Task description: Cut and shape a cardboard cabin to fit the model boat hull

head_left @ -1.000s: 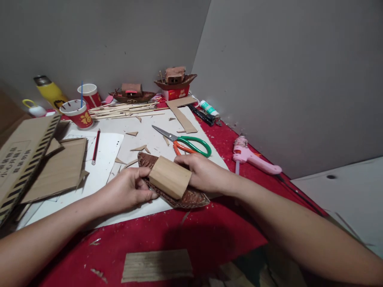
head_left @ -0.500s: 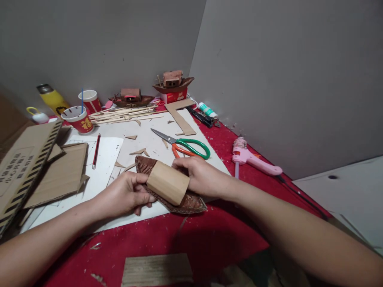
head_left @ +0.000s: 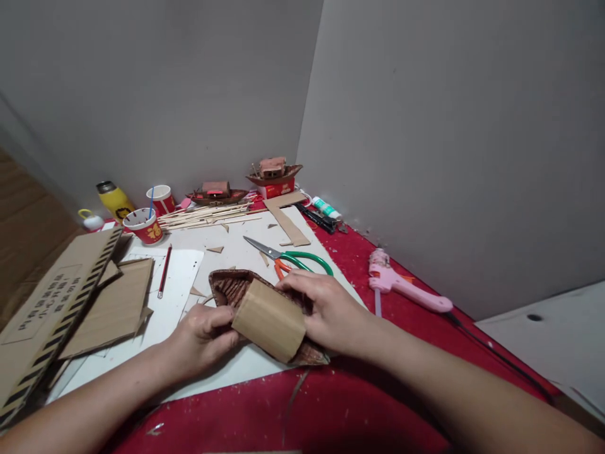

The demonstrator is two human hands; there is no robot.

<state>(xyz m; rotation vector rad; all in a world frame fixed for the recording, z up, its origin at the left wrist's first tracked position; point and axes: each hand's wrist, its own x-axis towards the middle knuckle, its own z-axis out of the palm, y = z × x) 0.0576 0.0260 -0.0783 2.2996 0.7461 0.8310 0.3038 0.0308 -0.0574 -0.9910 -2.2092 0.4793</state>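
A brown boat hull (head_left: pixel 231 289) with a pointed end is held over the near part of the white board. Across its middle lies a curved, tan cardboard cover (head_left: pixel 271 320). My left hand (head_left: pixel 203 337) pinches the near-left side of the boat, at the cover's left edge. On the other side, my right hand (head_left: pixel 326 309) is closed round the right edge of the cover and the hull, some fingers hidden behind it. Green and orange scissors (head_left: pixel 302 257) lie just beyond my right hand.
A pink glue gun (head_left: pixel 406 290) with a cable lies at the right. Cardboard (head_left: pixel 113 309) and a pencil (head_left: pixel 165 271) are at the left. Behind are cups (head_left: pixel 144 226), a yellow bottle (head_left: pixel 116 203), thin sticks (head_left: pixel 203 217) and two model boats (head_left: pixel 274 171).
The view has tilted up, so the table things sit lower. The boat has tipped, showing more of the inside of its far-left end. Both hands still hold it.
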